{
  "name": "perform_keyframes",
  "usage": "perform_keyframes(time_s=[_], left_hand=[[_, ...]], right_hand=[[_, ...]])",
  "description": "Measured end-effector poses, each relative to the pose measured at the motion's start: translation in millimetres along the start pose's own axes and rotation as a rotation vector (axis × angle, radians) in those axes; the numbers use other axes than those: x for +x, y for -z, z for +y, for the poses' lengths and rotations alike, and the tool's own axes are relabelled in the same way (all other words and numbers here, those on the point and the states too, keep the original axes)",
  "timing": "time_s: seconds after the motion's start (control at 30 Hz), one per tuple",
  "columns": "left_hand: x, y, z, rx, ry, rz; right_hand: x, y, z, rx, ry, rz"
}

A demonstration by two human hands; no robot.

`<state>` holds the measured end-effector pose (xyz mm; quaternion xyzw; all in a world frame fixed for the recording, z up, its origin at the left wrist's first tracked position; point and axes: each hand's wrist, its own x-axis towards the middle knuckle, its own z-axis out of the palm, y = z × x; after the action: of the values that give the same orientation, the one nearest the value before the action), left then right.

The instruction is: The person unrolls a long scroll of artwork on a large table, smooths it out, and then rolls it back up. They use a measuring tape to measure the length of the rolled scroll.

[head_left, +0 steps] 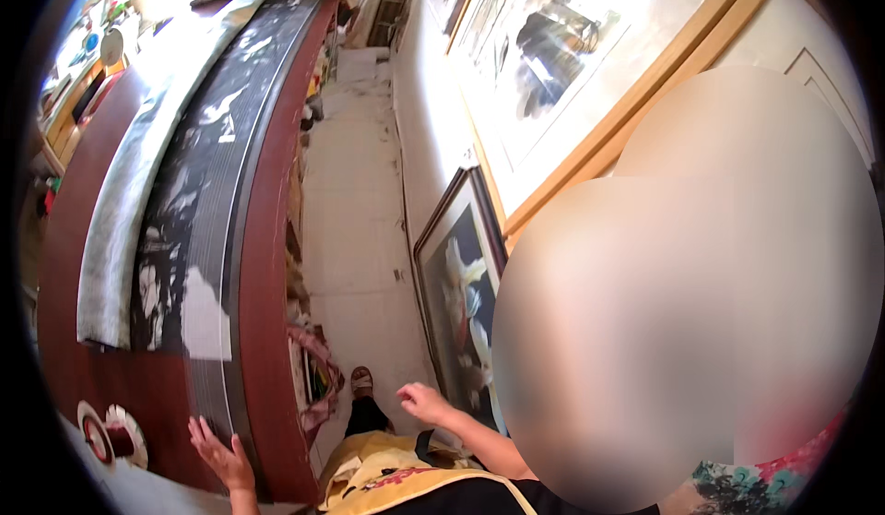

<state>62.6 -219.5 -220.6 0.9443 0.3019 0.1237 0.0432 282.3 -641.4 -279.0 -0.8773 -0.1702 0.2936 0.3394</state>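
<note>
My left hand (221,455) is open, thumb apart from the fingers, with nothing in it. It is over the near end of a long dark-red table (277,178), by a dark grey strip (214,402); whether it touches is unclear. My right hand (426,402) hangs over the aisle with fingers curled in and nothing visible in them. A long black, white and grey patterned sheet (171,238) lies lengthwise on the table, a pale irregular patch (205,317) at its near end. Along its left side runs a silvery-grey rolled or folded length (120,238).
Left of my left hand stands a reel with pale round flanges (120,437). Framed pictures (461,298) lean along the wall to the right. A pale tiled aisle (355,201) runs beside the table. Close on my right is another person in a floral sleeve (765,478), partly blurred.
</note>
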Motion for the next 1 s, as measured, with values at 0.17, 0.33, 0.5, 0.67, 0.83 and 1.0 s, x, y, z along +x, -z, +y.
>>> perform_keyframes(time_s=[0.17,0.33,0.5,0.67,0.83,1.0], left_hand=[[5.1,16.7,13.3,0.092,-0.008,0.072],[41.8,56.1,75.4,0.008,-0.025,0.129],[111.3,43.2,148.2,-0.271,0.096,-0.066],[212.3,2.5,199.1,-0.451,0.109,-0.172],[330.0,-39.4,252.1,-0.578,0.058,-0.267],[439.5,-70.2,308.4,-0.612,0.083,-0.345]], right_hand=[[86.2,11.0,-3.9,-0.237,0.052,-0.38],[161.1,73.3,-19.6,-0.461,0.094,-0.559],[239.8,144.6,-64.5,-0.488,0.098,-0.359],[299.5,169.6,-79.6,-0.339,0.082,-0.315],[368.4,203.4,-65.4,-0.431,0.099,-0.663],[460.3,261.1,-47.2,-0.382,0.054,-0.528]])
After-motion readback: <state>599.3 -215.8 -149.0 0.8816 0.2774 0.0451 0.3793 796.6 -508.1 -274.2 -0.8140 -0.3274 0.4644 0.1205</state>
